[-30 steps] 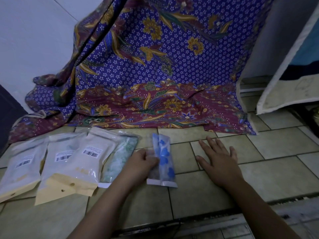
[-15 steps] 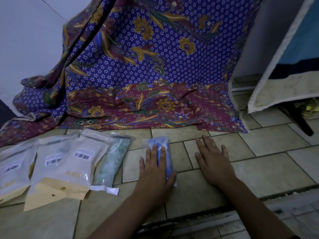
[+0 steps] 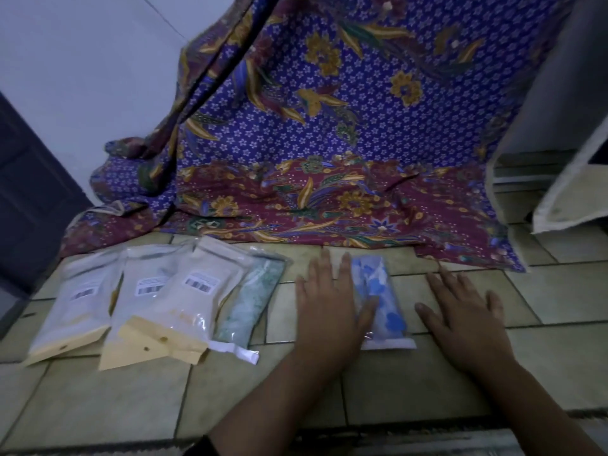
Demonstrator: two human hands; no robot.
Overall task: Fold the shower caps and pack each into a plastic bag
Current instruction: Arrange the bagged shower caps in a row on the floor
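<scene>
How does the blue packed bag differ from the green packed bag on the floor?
The blue bag lies alone between the two hands, with the left hand touching its edge; the green bag is untouched. The green bag lies partly under a white labelled pouch; nothing covers the blue bag. The blue bag shows strong blue patches, the green bag a pale speckled green. Both are narrow, clear and flat on the tiles.

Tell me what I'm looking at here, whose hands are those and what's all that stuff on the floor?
A person wears a camera on their head, so you see what they see looking down. The left hand and right hand lie flat on the tiled floor; neither holds anything. Between them lies a blue packet, a folded shower cap in a plastic bag; the left thumb rests on it. To the left lie a green packet and three pale packets. Behind is a flowery cloth.
</scene>
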